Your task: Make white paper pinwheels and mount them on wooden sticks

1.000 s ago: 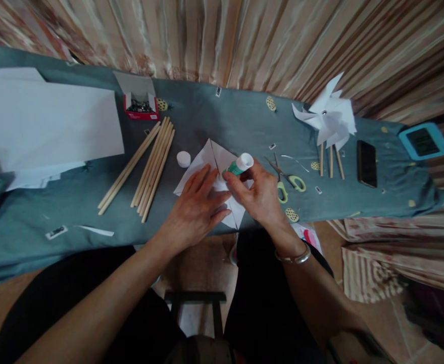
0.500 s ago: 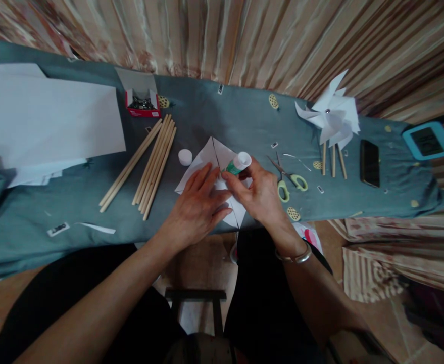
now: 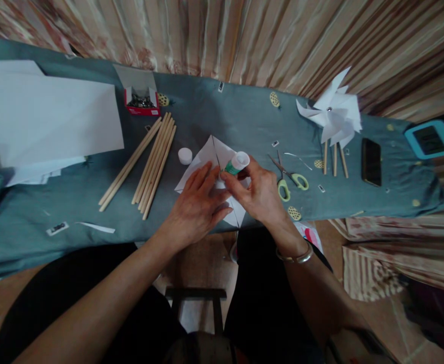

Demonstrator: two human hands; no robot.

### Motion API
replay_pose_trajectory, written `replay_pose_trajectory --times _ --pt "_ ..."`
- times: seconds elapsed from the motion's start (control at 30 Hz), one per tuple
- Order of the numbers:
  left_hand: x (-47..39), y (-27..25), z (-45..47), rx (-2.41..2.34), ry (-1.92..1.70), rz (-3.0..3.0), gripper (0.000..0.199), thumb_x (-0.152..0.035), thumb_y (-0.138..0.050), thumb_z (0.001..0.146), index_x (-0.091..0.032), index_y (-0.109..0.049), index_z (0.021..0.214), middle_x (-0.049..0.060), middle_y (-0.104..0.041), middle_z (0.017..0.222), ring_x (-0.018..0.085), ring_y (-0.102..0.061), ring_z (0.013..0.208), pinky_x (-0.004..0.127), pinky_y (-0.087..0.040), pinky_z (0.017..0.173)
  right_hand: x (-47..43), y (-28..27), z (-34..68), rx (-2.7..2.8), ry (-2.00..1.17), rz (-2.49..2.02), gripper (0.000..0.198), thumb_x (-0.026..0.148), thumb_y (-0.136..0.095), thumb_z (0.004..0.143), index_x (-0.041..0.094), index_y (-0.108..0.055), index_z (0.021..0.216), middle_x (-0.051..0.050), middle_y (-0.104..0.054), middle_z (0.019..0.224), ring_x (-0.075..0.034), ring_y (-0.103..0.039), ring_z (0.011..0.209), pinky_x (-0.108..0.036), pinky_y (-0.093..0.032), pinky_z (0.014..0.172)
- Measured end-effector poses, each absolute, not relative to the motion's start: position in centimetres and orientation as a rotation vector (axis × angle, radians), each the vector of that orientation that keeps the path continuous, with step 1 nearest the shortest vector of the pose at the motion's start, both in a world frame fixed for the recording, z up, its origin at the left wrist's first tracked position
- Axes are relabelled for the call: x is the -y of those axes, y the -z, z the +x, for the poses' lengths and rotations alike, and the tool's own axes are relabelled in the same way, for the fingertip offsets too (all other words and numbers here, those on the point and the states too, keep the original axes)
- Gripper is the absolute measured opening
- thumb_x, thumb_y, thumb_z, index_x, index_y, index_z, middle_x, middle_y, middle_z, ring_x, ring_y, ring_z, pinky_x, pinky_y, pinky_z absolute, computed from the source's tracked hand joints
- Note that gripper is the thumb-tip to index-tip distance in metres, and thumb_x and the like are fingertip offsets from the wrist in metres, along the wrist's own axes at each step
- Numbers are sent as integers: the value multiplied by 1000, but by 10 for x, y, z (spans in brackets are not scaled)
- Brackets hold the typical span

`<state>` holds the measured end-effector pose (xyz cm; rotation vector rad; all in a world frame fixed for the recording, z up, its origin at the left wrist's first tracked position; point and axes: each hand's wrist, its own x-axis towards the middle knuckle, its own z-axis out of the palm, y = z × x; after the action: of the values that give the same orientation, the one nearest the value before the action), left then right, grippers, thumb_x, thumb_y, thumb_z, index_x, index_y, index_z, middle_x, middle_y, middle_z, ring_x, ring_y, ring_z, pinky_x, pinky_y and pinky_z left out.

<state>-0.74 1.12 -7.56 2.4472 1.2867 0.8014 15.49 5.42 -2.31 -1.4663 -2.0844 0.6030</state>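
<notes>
Teal cloth-covered table (image 3: pixel 225 114): glue stick (image 3: pixel 237 163) held over dark-lined white paper (image 3: pixel 207 151).
Right hand (image 3: pixel 258 194) clasps the tilted stick, its lower end hidden; left hand (image 3: pixel 196 207), fingers spread, rests on the paper. Should that hand slacken, glue drag could wrinkle the sheet, whose near corner lies by the table's edge. Beyond, the loose white cap (image 3: pixel 185 156) could be knocked away by a stray finger.

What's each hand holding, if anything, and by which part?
The right hand holds the glue stick below its white end; the left hand rests on paper.
</notes>
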Motion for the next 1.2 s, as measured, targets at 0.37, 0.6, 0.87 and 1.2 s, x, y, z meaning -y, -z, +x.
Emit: replay_pose_trajectory --times 0.37,0.6,0.87,1.2 --pt "-11 77 -8 -1293 -786 2413 33 -38 -61 90 -22 -62 120 13 -40 151 36 -30 145 58 -32 115 -53 23 158 2107 -605 -1459 23 41 -60 87 19 -59 92 -1 -66 72 -15 -61 62 -29 -46 64" --pt "-11 77 -9 -1308 -771 2404 30 -41 -60 90 -28 -64 117 9 -39 152 36 -29 145 58 -32 115 -51 24 160 2104 -601 -1449 20 41 -61 87 21 -58 90 0 -65 71 -16 -61 62 -30 -47 64" --pt "-11 76 -10 -1306 -745 2408 34 -44 -56 92 -27 -62 121 10 -39 153 36 -28 145 58 -32 115 -51 25 162 2104 -602 -1444 20 40 -62 86 21 -59 89 1 -64 71 -14 -59 61 -28 -46 63" --pt "-12 77 -10 -1281 -794 2417 37 -43 -59 91 -25 -61 123 12 -38 153 36 -29 145 57 -33 114 -51 25 166 2107 -598 -1446 21 40 -62 87 20 -59 90 0 -65 72 -15 -59 61 -28 -45 61"
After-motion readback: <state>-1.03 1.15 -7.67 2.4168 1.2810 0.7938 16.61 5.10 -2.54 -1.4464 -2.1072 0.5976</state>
